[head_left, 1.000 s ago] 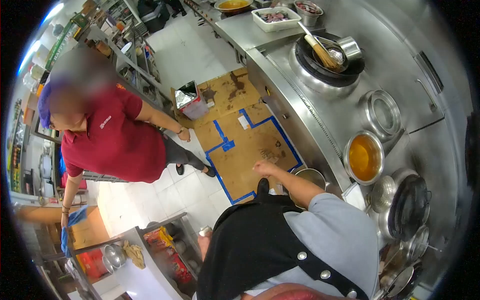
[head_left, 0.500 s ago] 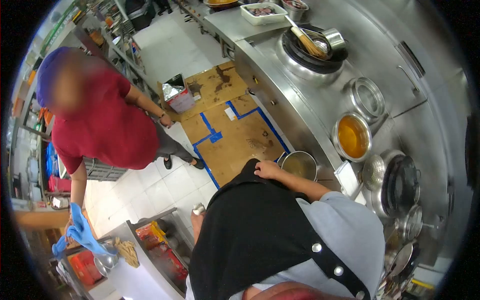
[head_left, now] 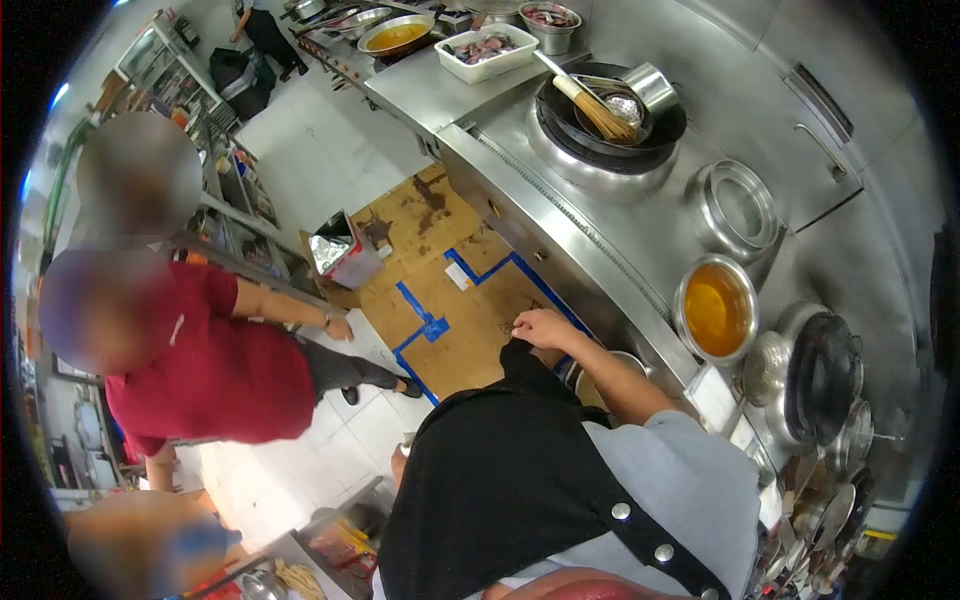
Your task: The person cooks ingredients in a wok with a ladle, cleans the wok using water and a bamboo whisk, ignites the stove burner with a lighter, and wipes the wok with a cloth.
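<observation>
My right hand (head_left: pixel 542 330) is held out in front of my body, its fingers closed at the raised edge of my black apron (head_left: pixel 480 470). Just beside that forearm, low down, is a steel pot (head_left: pixel 632 366), partly covered by the arm. My left hand (head_left: pixel 399 464) hangs at my left side, mostly hidden behind the apron. Its fingers are closed around a small white thing (head_left: pixel 407 440), of which only a bit shows; I cannot make out its kind.
On the steel range at right sit a bowl of orange liquid (head_left: pixel 716 312), a wok (head_left: pixel 655 150) holding a bamboo brush (head_left: pixel 608 118), and a black burner (head_left: pixel 825 380). A person in a red shirt (head_left: pixel 220 350) stands at left. Taped cardboard (head_left: pixel 470 340) covers the floor; a box (head_left: pixel 345 250) stands there.
My view has shifted, showing more of the far range and another person at left. The person in red appears lower. My right hand is slightly higher, lifting the apron edge; less of my left hand shows.
</observation>
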Demonstrator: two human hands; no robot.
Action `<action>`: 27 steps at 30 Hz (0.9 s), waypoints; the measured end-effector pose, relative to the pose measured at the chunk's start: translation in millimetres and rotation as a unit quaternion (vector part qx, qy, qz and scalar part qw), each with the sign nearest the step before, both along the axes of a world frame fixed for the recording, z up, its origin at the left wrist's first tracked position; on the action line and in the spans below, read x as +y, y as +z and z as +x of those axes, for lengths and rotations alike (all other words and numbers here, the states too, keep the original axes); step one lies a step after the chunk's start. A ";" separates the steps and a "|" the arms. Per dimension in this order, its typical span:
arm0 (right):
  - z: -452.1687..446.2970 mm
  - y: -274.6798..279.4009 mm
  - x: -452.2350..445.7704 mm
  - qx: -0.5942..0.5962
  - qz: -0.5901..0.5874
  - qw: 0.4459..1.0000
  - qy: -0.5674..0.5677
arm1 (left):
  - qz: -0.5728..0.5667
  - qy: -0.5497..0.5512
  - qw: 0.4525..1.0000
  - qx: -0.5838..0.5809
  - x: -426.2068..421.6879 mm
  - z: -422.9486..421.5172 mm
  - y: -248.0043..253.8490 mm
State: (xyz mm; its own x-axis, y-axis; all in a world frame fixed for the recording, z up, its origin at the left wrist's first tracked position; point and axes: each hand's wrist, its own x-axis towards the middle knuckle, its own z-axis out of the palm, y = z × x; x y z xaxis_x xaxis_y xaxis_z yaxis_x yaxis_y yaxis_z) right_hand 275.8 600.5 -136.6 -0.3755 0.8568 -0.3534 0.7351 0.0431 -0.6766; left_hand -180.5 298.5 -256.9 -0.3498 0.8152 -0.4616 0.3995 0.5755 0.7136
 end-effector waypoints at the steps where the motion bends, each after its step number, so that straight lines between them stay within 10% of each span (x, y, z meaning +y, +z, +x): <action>1: 0.9 14.1 22.5 -0.001 0.007 1.000 -0.013 | 0.000 0.024 1.000 -0.018 22.1 4.1 4.0; 9: 39.5 104.0 221.3 0.138 0.201 0.960 -0.141 | -0.018 0.020 0.996 0.084 221.6 79.6 104.7; 14: 201.8 166.7 379.6 -0.034 0.531 0.761 -0.373 | 0.043 0.021 0.999 -0.027 317.4 98.4 113.5; 27: 389.9 210.1 450.4 -0.096 0.413 0.692 -0.584 | -0.011 -0.112 0.961 -0.252 658.1 208.1 184.4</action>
State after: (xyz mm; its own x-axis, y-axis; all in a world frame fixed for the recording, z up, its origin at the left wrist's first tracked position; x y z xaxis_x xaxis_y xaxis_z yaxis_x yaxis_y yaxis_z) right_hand 665.7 1050.9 73.5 0.7303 0.4760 0.4900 0.6672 -0.3429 -0.6612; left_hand 27.6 956.6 -72.5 0.1051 0.8324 -0.5442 0.1214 0.5324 0.8378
